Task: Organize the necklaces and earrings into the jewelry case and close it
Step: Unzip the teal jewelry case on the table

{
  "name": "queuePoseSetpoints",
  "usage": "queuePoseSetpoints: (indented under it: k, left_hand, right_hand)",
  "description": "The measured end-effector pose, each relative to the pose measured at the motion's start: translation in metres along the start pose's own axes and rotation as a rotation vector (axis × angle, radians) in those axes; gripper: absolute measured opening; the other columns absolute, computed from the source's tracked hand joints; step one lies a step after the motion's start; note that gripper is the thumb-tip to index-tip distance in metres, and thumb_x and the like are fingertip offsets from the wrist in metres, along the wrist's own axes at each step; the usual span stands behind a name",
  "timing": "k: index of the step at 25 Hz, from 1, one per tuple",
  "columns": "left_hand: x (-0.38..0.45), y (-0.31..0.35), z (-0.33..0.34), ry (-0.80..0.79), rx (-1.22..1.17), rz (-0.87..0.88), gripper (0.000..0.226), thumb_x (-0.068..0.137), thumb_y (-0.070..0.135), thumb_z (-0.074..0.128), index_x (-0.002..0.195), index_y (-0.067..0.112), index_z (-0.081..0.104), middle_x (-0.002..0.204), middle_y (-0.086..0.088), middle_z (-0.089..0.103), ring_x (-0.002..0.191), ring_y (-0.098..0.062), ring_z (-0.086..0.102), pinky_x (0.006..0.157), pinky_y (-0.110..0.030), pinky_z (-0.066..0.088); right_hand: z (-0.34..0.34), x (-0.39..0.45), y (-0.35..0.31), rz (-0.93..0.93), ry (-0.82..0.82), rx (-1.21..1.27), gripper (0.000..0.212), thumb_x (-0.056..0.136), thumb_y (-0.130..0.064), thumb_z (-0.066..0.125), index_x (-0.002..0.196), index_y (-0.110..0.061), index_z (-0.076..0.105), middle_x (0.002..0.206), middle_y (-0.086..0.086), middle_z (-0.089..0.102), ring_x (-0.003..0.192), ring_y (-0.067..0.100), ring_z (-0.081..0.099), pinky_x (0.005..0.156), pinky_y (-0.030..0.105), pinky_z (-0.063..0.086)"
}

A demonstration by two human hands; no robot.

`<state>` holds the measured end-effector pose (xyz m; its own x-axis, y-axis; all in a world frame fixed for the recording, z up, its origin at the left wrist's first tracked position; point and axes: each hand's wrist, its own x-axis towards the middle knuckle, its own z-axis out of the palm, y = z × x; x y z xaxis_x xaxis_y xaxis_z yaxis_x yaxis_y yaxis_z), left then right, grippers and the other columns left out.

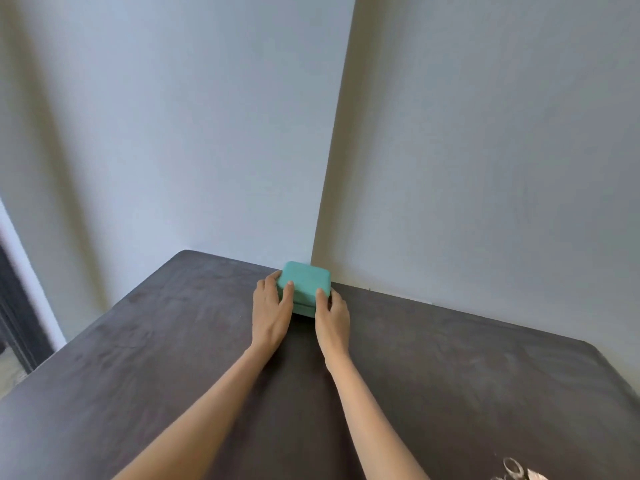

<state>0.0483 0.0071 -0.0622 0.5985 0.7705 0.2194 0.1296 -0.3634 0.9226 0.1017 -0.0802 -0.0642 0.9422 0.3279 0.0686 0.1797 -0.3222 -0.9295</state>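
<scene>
Teal jewelry case (306, 279) — lid shut, far table edge, against wall

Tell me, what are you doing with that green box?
A person has both hands on a small green case at the far edge of a dark table, by the wall. The left hand holds its left side and the right hand its right, fingers curled over the lid. The case looks closed. Some shiny jewelry lies at the near right corner of the table, not yet packed.
</scene>
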Motion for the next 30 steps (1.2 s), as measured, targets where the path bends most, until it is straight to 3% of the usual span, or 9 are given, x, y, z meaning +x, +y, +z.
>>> queuePoseSetpoints:
  k: [7,12,15,21,24,27,30]
  left_hand:
    - [-0.132,0.018,-0.037,-0.06,-0.071,0.119,0.029,0.095,0.026,0.045,0.121,0.014,0.049,0.115,0.002,0.048,0.109,-0.015,0.044,0.092,-0.03,0.039]
    - [-0.247,0.024,-0.078,-0.149,-0.073,0.177,0.019,0.094,0.021,0.047,0.113,0.02,0.049,0.109,0.007,0.05,0.107,-0.012,0.045,0.087,-0.026,0.036]
    - [-0.273,0.024,-0.096,-0.164,-0.055,0.158,0.018,0.093,0.021,0.046,0.11,0.018,0.048,0.109,0.006,0.051,0.106,-0.014,0.047,0.088,-0.031,0.04]
    - [-0.295,0.028,-0.114,-0.252,0.044,0.114,0.031,0.096,0.027,0.042,0.125,0.015,0.044,0.123,-0.001,0.045,0.114,-0.017,0.046,0.093,-0.03,0.038]
    - [-0.296,0.027,-0.118,-0.152,0.195,0.33,0.044,0.09,0.043,0.037,0.125,0.019,0.048,0.122,-0.001,0.041,0.112,-0.018,0.042,0.097,-0.033,0.039]
    - [-0.298,0.026,-0.111,-0.127,0.584,0.683,0.048,0.086,0.058,0.036,0.118,0.027,0.053,0.117,-0.002,0.05,0.103,-0.021,0.049,0.09,-0.033,0.034]
    - [-0.293,0.022,-0.105,-0.207,0.712,0.764,0.051,0.082,0.068,0.036,0.117,0.035,0.053,0.118,0.001,0.053,0.106,-0.021,0.051,0.091,-0.034,0.035]
  right_hand:
    - [-0.058,-0.144,0.013,-0.013,0.12,0.049,0.037,0.094,-0.038,0.049,0.123,-0.015,0.053,0.11,-0.001,0.052,0.11,0.017,0.051,0.096,0.035,0.043]
    - [-0.093,-0.277,0.026,-0.014,0.209,0.023,0.023,0.092,-0.032,0.056,0.11,-0.018,0.052,0.102,-0.005,0.051,0.096,0.013,0.054,0.077,0.023,0.041]
    - [-0.102,-0.31,0.03,-0.073,0.194,-0.062,0.022,0.09,-0.034,0.059,0.105,-0.021,0.05,0.102,-0.004,0.054,0.096,0.014,0.056,0.076,0.024,0.043]
    - [-0.112,-0.33,0.024,-0.077,0.137,-0.125,0.034,0.095,-0.037,0.05,0.116,-0.011,0.052,0.106,-0.004,0.049,0.101,0.016,0.052,0.078,0.023,0.037]
    - [-0.113,-0.326,0.022,-0.031,0.197,0.071,0.028,0.098,-0.029,0.045,0.117,-0.01,0.055,0.111,0.0,0.051,0.098,0.014,0.053,0.081,0.024,0.041]
    - [-0.118,-0.308,0.03,-0.007,0.314,0.128,0.028,0.096,-0.011,0.043,0.122,-0.007,0.054,0.116,0.006,0.051,0.106,0.022,0.054,0.095,0.039,0.045]
    - [-0.125,-0.289,0.033,-0.029,0.224,0.018,0.048,0.088,0.009,0.034,0.13,-0.007,0.051,0.122,0.005,0.05,0.109,0.018,0.052,0.096,0.025,0.039]
